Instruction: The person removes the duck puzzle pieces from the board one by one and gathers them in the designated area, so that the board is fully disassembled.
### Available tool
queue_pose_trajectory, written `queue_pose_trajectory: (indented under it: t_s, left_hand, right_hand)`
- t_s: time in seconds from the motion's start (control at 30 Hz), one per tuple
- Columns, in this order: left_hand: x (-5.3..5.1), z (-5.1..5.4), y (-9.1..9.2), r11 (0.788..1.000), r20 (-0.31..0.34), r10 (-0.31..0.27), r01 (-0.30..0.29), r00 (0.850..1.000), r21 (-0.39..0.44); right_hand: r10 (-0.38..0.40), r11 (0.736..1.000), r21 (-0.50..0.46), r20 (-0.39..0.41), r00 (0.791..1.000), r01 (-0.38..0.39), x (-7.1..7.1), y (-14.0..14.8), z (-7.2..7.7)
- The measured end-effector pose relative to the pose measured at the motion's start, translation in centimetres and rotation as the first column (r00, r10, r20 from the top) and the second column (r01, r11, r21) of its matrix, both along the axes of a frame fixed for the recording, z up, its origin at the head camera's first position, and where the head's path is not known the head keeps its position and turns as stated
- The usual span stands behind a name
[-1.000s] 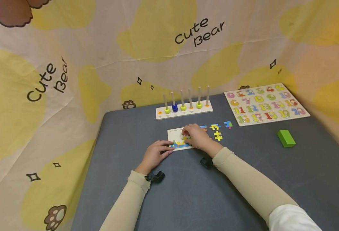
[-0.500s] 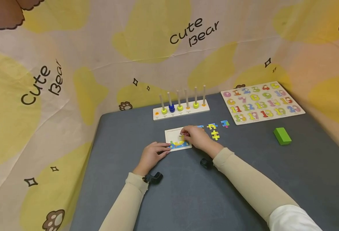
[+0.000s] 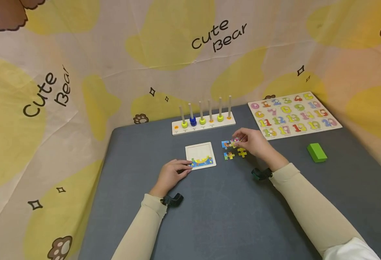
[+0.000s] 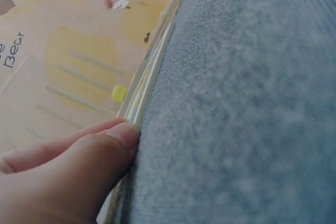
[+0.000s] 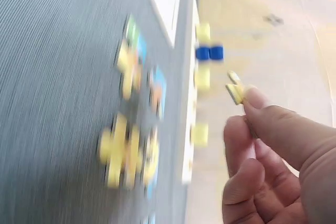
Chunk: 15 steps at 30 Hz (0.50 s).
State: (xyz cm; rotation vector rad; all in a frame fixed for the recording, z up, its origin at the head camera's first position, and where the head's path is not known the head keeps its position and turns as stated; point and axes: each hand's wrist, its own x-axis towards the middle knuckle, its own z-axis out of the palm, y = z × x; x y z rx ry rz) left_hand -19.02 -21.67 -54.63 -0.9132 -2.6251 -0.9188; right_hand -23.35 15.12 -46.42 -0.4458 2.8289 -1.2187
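We saw the left hand (image 3: pixel 171 176), fingers extended, touch the tray (image 3: pixel 198 151) at left, likely steadying it; farther right, the right hand (image 3: pixel 255 143) pinched 1 puzzle piece (image 5: pixel 235 93).

A pale square puzzle tray (image 3: pixel 201 149) lies flat, assembled pieces (image 3: pixel 201 162) lining its near edge; beside it lie loose jigsaw pieces (image 3: pixel 242 152), another partly yellow piece (image 5: pixel 235 92) pinched above.
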Motion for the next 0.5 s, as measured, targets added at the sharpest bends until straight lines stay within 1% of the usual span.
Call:
queue_pose_trajectory:
  t_s: [0.17, 0.33, 0.4, 0.5]
  left_hand:
    - [0.0, 0.1, 0.0, 1.000, -0.001, 0.011, -0.011, 1.000, -0.003]
    - [0.1, 0.3, 0.0, 1.000, 0.004, 0.014, -0.014, 1.000, -0.012]
    - [0.1, 0.2, 0.1, 1.000, 0.005, 0.014, -0.014, 1.000, -0.015]
    - [0.1, 0.1, 0.2, 1.000, 0.003, 0.014, -0.014, 1.000, -0.016]
  right_hand:
    - [-0.077, 0.996, 0.038, 0.051, 0.996, 0.076, 0.7, 3.5, -0.4]
    - [-0.120, 0.990, 0.080, 0.081, 0.990, 0.113, 1.5, 5.5, -1.7]
    - [-0.128, 0.988, 0.093, 0.077, 0.989, 0.121, 1.6, 6.1, -2.4]
    - [-0.138, 0.985, 0.114, 0.048, 0.989, 0.132, 1.7, 6.6, -3.3]
